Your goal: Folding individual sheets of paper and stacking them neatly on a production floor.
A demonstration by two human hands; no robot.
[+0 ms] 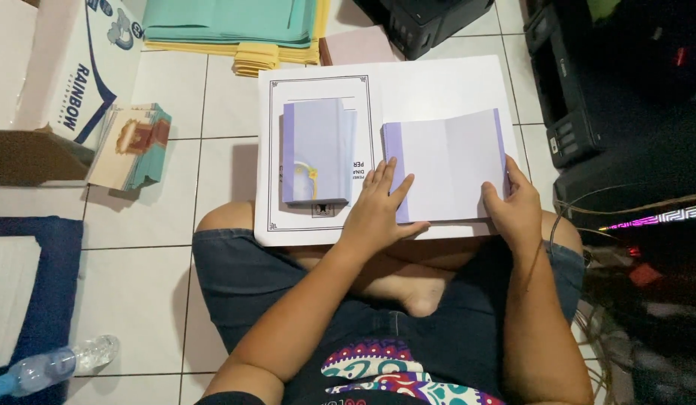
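**Two hands flat on a lilac folded sheet**

At the far left lies a plastic bottle [59, 365] on a blue mat [52, 262], with a cardboard box [55, 82] above it and a small stack of printed cards [132, 146] beside the box on the tiled floor [168, 210]. Along the top edge sits a pile of green and yellow paper [235, 30].

A person sits cross-legged with a large white board [438, 82] resting over the knees. On its left half lies a stack of lilac folded cards [318, 154], closed and squared up.

Just right of the stack, the left hand [378, 214] lies open, fingers spread, pressing down on the lower left corner of an opened lilac sheet [445, 161]. That sheet lies flat on the right half of the board, a darker strip down its left edge.

The right hand [516, 210] pinches the sheet's lower right edge, thumb on top, fingers curled beneath.

At the far right stand black printers [588, 97] and loose cables [625, 206].
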